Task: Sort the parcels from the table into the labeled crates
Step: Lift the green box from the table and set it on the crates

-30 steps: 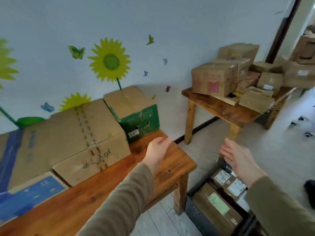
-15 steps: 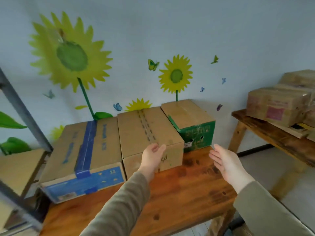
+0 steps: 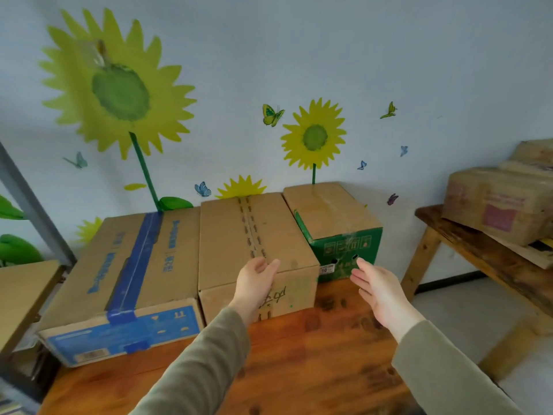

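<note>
Both arms reach over the wooden table [image 3: 299, 369]: the left hand [image 3: 254, 284], fingers loosely apart, covers the near top edge of the plain middle carton [image 3: 254, 232]; the right hand [image 3: 378, 290] hovers open at its four o'clock, before the green box [image 3: 344, 253].

Matt cardboard boxes [image 3: 257, 244] sit on a glossy, knotted wooden table [image 3: 299, 369].

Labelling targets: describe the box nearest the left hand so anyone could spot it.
On the wooden table against the sunflower wall, three boxes stand in a row. It is the middle box, plain brown, with black handwriting on its front, between the blue-taped box and the smaller green-sided box.
</note>
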Motion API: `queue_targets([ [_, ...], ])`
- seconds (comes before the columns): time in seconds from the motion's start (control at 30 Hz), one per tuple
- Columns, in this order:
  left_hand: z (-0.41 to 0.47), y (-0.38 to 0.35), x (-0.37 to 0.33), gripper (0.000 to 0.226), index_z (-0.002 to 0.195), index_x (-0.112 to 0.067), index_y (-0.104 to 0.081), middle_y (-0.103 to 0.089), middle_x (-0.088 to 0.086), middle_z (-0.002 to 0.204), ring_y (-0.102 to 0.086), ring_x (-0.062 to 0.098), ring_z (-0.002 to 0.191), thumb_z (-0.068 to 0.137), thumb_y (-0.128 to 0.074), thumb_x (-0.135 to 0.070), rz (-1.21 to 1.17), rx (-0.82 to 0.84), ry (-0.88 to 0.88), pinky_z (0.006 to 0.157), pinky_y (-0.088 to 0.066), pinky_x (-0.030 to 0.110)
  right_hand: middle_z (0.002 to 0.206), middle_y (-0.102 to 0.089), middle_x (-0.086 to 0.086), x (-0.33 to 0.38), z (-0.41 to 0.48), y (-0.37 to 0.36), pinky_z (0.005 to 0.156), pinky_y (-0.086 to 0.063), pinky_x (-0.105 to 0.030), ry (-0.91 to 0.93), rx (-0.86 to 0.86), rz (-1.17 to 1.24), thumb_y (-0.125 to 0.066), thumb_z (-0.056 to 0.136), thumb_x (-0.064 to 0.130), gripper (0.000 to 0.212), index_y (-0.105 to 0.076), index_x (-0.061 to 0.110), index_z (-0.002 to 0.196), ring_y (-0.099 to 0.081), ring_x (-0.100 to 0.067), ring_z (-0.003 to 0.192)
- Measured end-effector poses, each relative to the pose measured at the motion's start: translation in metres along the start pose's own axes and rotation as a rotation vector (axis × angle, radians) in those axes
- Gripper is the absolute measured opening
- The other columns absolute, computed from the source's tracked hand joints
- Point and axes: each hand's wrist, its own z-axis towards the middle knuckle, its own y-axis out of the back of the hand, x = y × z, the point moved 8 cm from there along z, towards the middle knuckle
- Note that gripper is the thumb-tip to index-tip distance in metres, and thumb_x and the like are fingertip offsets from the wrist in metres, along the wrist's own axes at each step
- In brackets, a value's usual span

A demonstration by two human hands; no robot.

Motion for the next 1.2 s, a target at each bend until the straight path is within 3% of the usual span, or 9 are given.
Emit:
queue_targets([
  [0.37,0.064,-0.094,-0.03,0.056,0.143,-0.01,-0.037,-0.045,0.007,0.142,-0.043,0.02,0.128,0.094,-0.054,-0.032,0.007,-0.077,0.026,0.093,-0.032,0.024,0.141,-0.046,-0.015,0.053,0.115,0.059,0.112,-0.028,-0.039,0.024,0.071,-0.1,-0.049,0.098,0.023,0.05,-0.037,0.0,0.14,-0.046,-0.025,0.129],
  [0.53,0.084,-0.119,-0.023,0.057,0.142,-0.011,-0.037,-0.044,0.009,0.143,-0.044,0.023,0.127,0.093,-0.055,-0.033,0.002,-0.104,0.096,0.105,-0.04,0.037,0.142,-0.044,-0.016,0.051,0.159,0.069,0.112,-0.028,-0.038,-0.008,0.08,-0.107,-0.05,0.098,0.022,0.051,-0.035,-0.002,0.141,-0.045,-0.025,0.13],
  [0.67,0.106,-0.131,-0.023,0.059,0.143,-0.008,-0.035,-0.045,0.01,0.142,-0.045,0.022,0.127,0.093,-0.056,-0.032,0.112,-0.108,0.091,0.098,-0.038,0.027,0.14,-0.046,-0.014,0.039,0.19,0.07,0.112,-0.028,-0.041,-0.06,0.008,-0.083,-0.054,0.096,0.021,0.046,-0.044,0.001,0.136,-0.043,-0.027,0.13],
  [0.77,0.125,-0.134,-0.024,0.065,0.144,-0.008,-0.032,-0.044,0.011,0.143,-0.044,0.023,0.128,0.09,-0.06,-0.032,0.266,-0.093,0.053,0.098,-0.04,0.03,0.133,-0.051,-0.011,0.039,0.209,0.076,0.101,-0.035,-0.037,-0.056,-0.089,-0.074,-0.057,0.094,0.019,0.04,-0.05,0.003,0.13,-0.047,-0.026,0.122],
  [0.83,0.138,-0.134,-0.022,0.068,0.143,-0.007,-0.033,-0.044,0.011,0.142,-0.044,0.023,0.128,0.089,-0.061,-0.036,0.381,-0.094,0.049,0.099,-0.04,0.032,0.123,-0.054,-0.009,0.042,0.218,0.081,0.085,-0.041,-0.03,-0.043,-0.146,-0.066,-0.057,0.093,0.017,0.034,-0.052,0.002,0.124,-0.052,-0.022,0.102],
  [0.9,0.154,-0.134,-0.02,0.066,0.14,-0.005,-0.037,-0.046,0.012,0.139,-0.043,0.025,0.127,0.089,-0.059,-0.042,0.5,-0.107,0.051,0.101,-0.039,0.035,0.117,-0.054,-0.008,0.048,0.231,0.085,0.077,-0.037,-0.027,-0.01,-0.2,-0.086,-0.059,0.092,0.017,0.035,-0.053,0.0,0.121,-0.053,-0.024,0.099],
  [1.0,0.174,-0.136,-0.015,0.067,0.136,-0.003,-0.041,-0.042,0.016,0.141,-0.035,0.029,0.132,0.09,-0.051,-0.051,0.616,-0.113,0.085,0.11,-0.032,0.04,0.125,-0.05,-0.009,0.051,0.255,0.086,0.091,-0.034,-0.032,0.011,-0.222,-0.135,-0.061,0.091,0.021,0.047,-0.047,0.0,0.13,-0.045,-0.029,0.121],
  [1.1,0.189,-0.143,-0.009,0.067,0.137,-0.005,-0.042,-0.028,0.018,0.151,-0.015,0.032,0.144,0.091,-0.046,-0.053,0.692,-0.084,0.108,0.117,-0.017,0.043,0.14,-0.044,-0.012,0.045,0.277,0.08,0.102,-0.033,-0.037,-0.02,-0.164,-0.174,-0.063,0.09,0.03,0.061,-0.04,0.002,0.139,-0.042,-0.03,0.127],
  [1.2,0.194,-0.151,-0.005,0.067,0.142,-0.006,-0.037,-0.016,0.021,0.155,-0.004,0.032,0.145,0.093,-0.046,-0.05,0.704,-0.055,0.107,0.118,-0.013,0.043,0.116,-0.055,-0.011,0.038,0.285,0.071,0.073,-0.045,-0.025,-0.075,-0.045,-0.167,-0.06,0.092,0.028,0.052,-0.044,-0.001,0.132,-0.057,-0.02,0.092],
])
